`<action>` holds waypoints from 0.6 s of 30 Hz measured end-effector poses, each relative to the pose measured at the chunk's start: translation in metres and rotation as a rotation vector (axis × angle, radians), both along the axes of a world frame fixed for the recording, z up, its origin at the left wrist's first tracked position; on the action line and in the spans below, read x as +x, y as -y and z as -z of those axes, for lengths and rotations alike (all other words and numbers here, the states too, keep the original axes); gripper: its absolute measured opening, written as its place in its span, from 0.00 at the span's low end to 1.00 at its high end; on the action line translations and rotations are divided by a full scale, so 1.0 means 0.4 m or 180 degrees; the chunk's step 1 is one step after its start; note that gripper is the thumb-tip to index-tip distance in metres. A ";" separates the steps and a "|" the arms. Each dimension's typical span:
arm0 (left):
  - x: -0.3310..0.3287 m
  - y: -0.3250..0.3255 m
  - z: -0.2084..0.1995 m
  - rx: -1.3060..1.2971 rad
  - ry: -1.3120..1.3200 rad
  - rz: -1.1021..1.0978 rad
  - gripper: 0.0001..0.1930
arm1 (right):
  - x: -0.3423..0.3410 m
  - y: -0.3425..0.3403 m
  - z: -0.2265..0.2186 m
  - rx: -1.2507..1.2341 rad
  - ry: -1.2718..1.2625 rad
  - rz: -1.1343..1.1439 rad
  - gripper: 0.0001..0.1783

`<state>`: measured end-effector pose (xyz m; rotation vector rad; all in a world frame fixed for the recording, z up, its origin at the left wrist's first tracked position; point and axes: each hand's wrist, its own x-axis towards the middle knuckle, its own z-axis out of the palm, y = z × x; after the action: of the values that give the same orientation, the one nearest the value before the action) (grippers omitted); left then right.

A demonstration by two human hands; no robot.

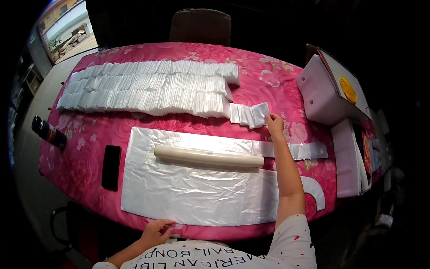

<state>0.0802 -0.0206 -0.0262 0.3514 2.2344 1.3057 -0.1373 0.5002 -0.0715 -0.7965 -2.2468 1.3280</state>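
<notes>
My right hand (275, 124) reaches across the table, fingertips pinching the edge of a small folded white plastic bag (260, 114). That bag lies at the right end of the nearest of several long rows of folded white bags (148, 89). By the table's near edge rests my left hand (156, 230), thumb and fingers apart and holding nothing, beside the lower edge of a flat stack of white plastic bags (197, 193). The stack's handle strips (309, 150) extend right, partly behind my right forearm. A cream plastic pipe (208, 157) lies across the stack.
A pink floral cloth (89, 148) covers the table. Left of the stack lie a black phone (111, 167) and a dark bottle (48, 132) on its side. White foam boxes (320, 89) stand on the right, one with a yellow item (347, 90) on top. A chair (200, 27) stands beyond.
</notes>
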 end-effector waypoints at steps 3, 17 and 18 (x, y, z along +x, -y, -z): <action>-0.001 0.003 0.003 -0.0087 0.0023 -0.0091 0.13 | -0.021 0.003 0.025 0.1054 0.0554 0.0168 0.17; -0.134 -0.175 0.006 -0.0272 -0.1789 0.1049 0.28 | 0.424 0.389 -0.077 0.2261 0.0006 -0.2131 0.23; -0.133 -0.210 0.014 -0.0288 -0.1853 0.0999 0.31 | 0.469 0.411 -0.090 0.1994 0.0166 -0.2235 0.26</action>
<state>0.0269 0.0636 -0.0318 1.1173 2.5436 1.0153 0.0503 0.3357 -0.0356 0.2023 -2.8693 0.7248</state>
